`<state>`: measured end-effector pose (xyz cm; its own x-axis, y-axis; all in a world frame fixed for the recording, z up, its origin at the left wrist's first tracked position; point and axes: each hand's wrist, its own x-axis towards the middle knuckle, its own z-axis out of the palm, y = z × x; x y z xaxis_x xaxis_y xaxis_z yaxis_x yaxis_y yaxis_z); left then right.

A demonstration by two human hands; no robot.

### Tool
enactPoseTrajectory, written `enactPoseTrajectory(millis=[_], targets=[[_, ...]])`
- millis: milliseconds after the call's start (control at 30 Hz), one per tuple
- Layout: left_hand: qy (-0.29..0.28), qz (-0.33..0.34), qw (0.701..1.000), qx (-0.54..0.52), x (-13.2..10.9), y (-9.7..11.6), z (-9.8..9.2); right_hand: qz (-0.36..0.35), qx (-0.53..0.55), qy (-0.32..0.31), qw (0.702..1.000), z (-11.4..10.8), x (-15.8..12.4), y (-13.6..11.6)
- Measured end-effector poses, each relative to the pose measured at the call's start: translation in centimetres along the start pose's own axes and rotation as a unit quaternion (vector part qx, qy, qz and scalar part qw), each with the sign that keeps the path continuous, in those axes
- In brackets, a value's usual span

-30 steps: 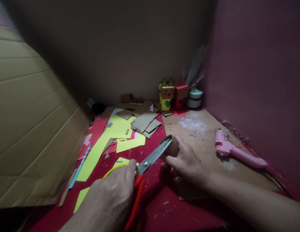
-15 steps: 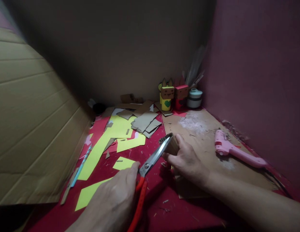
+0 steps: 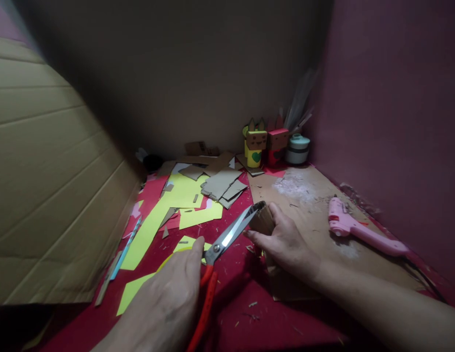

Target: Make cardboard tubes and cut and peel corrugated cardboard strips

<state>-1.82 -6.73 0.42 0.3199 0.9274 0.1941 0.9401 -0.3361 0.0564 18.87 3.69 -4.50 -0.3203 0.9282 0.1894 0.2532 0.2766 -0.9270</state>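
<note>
My left hand (image 3: 172, 293) is closed around the red handles of a pair of scissors (image 3: 229, 237). Its metal blades point away and to the right, with the tips at the near left edge of a folded brown cardboard piece (image 3: 263, 222). That piece, its corrugated end facing up, is gripped between the thumb and fingers of my right hand (image 3: 291, 242). Part of the cardboard hides behind my right hand, and more brown cardboard extends below the wrist.
A pink glue gun (image 3: 355, 230) lies on a cardboard sheet (image 3: 311, 195) at right. Yellow paper (image 3: 148, 232) and cardboard scraps (image 3: 222, 183) cover the left and middle. Yellow (image 3: 254, 149) and red (image 3: 277, 146) paper figures and a lidded pot (image 3: 297, 149) stand behind. A cardboard wall (image 3: 58, 186) rises at left.
The scissors and my left hand have drawn slightly back to the left, and the blade tips sit less far over the cardboard. My right hand keeps its grip. The view has shifted a little.
</note>
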Motion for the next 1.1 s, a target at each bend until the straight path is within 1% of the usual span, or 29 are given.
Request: enactPoseTrajectory(millis=[100, 200, 300, 433, 533, 600, 767, 900, 967, 1100], targets=[[-0.033, 0.003, 0.999, 0.02, 0.0, 0.1, -0.2, 0.003, -0.001, -0.001, 1.0, 0.0, 0.0, -0.1], [-0.038, 0.0, 0.998, 0.058, -0.3, -0.2, 0.0, 0.01, -0.006, 0.004, 1.0, 0.0, -0.1, -0.2], [-0.052, -0.02, 0.993, 0.105, -0.7, -0.5, 0.3, 0.01, -0.005, 0.005, 1.0, 0.0, -0.1, 0.0], [-0.111, -0.041, 0.983, 0.137, -0.5, -0.2, 0.3, 0.003, 0.003, -0.003, 1.0, 0.1, -0.2, 0.4], [-0.132, -0.061, 0.977, 0.155, 0.0, 0.1, 0.4, -0.007, 0.007, -0.008, 1.0, 0.1, -0.2, 0.3], [-0.13, -0.057, 0.976, 0.163, 0.1, 0.0, 0.5, -0.009, 0.006, -0.006, 1.0, 0.0, -0.2, 0.2], [-0.096, -0.039, 0.981, 0.165, -0.5, -0.4, 0.8, 0.003, 0.02, -0.012, 1.0, 0.1, -0.2, 0.0], [-0.092, -0.032, 0.982, 0.164, -0.5, -0.2, 0.8, 0.003, 0.029, -0.017, 0.999, 0.3, -0.4, 0.3], [-0.089, -0.011, 0.982, 0.167, -0.3, 0.0, 0.8, 0.008, 0.038, -0.018, 0.999, 0.4, -0.4, 0.5], [-0.029, 0.052, 0.978, 0.198, 0.1, 0.6, 0.8, -0.01, 0.066, -0.019, 0.998, 0.6, -0.4, 0.6]])
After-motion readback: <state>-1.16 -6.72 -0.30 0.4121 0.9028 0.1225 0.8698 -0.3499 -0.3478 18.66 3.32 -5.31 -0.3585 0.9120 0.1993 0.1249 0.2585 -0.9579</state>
